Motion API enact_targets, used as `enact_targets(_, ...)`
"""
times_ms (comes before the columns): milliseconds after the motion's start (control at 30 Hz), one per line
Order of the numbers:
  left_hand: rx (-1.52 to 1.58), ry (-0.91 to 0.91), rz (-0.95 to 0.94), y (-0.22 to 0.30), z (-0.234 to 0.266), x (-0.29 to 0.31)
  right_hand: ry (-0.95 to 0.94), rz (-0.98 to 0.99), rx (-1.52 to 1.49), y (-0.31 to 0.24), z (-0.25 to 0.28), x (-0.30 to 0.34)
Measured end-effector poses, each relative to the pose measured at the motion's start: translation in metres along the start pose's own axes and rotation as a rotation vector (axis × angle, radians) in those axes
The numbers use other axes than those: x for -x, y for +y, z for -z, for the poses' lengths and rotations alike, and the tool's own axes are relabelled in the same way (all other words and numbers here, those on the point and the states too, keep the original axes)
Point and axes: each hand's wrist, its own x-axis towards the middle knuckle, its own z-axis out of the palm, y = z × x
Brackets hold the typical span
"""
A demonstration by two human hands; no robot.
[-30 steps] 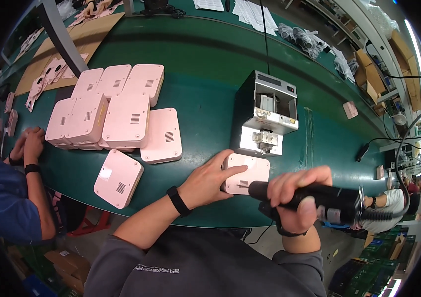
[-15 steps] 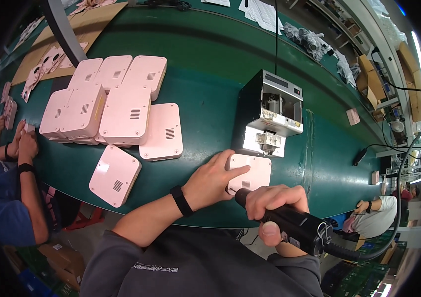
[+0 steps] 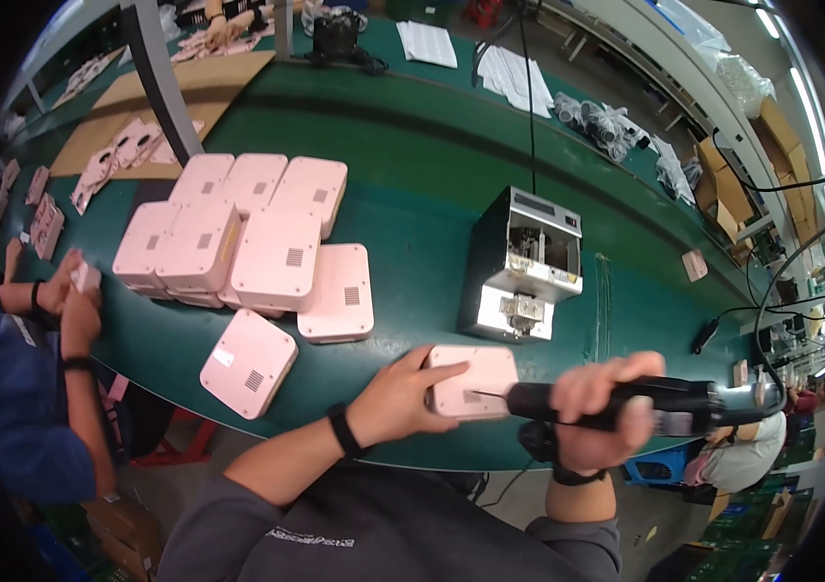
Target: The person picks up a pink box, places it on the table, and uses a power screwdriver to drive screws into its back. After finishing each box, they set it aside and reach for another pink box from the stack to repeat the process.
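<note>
My left hand (image 3: 398,396) grips the left edge of a pale pink rounded-square plastic case (image 3: 490,373), which lies on the green bench with its vent slots showing. The thumb rests on top of the case. In my right hand (image 3: 585,396) is a black electric screwdriver (image 3: 689,400), held almost level, its thin bit pointing left. The bit crosses over the case; whether it touches the surface I cannot tell. A little beyond the case stands a black and silver screw feeder (image 3: 529,257). My right hand is slightly blurred.
Stacked pink cases (image 3: 282,247) sit at the left, with a single case (image 3: 248,367) in front of them. A grey post (image 3: 156,78) rises behind. A cable (image 3: 771,364) trails from the screwdriver. Another person's hands (image 3: 78,291) hold a small piece at the far left.
My right hand has swung the screwdriver up and to the right, turning it nearly level and off the case's lower-left corner. My left hand has shifted its hold on the case's left side.
</note>
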Motion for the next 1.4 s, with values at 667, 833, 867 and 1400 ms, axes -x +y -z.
enact_targets(667,1.476,0.377,0.381,-0.022,0.010,-0.078,0.365,-0.008,0.562,0.020,0.102,0.055)
enact_targets(833,0.860,0.412,0.051,0.006,0.004,-0.063,0.379,0.015,0.541,0.016,0.102,0.059)
enact_targets(867,0.852,0.400,0.056,0.011,0.003,-0.049,0.395,0.024,0.526,0.015,0.104,0.064)
enact_targets(1400,-0.829,0.139,0.270,0.021,0.055,0.112,0.606,-0.001,0.393,0.012,0.125,0.052)
